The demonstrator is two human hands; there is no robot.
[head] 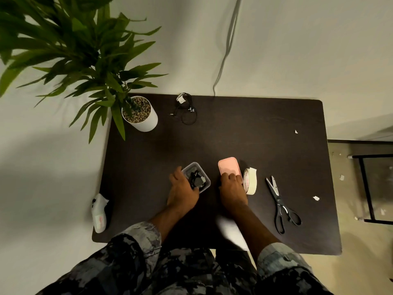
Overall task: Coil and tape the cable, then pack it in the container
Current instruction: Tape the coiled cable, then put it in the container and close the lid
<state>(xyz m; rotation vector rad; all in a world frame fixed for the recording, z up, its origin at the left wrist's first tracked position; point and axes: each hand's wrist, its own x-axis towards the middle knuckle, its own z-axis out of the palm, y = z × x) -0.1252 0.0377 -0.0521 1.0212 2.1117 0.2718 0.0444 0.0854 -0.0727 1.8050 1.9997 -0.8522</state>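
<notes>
A small clear plastic container [204,175] stands on the dark table, with a coiled black cable [196,178] bearing a strip of tape inside it. My left hand [182,192] holds the container by its near left side. Just to the right lies a pink lid [229,166], and my right hand [231,189] rests its fingers on the lid's near end. A roll of pale tape [250,180] stands on edge right of the lid. A second black cable [187,109], loosely coiled with a white tag, lies at the table's far edge.
Black-handled scissors [280,204] lie to the right of the tape. A potted plant in a white pot [141,118] stands at the far left corner. A white wrapped object [98,211] sits at the left edge. Small paper scraps [316,198] lie on the right side.
</notes>
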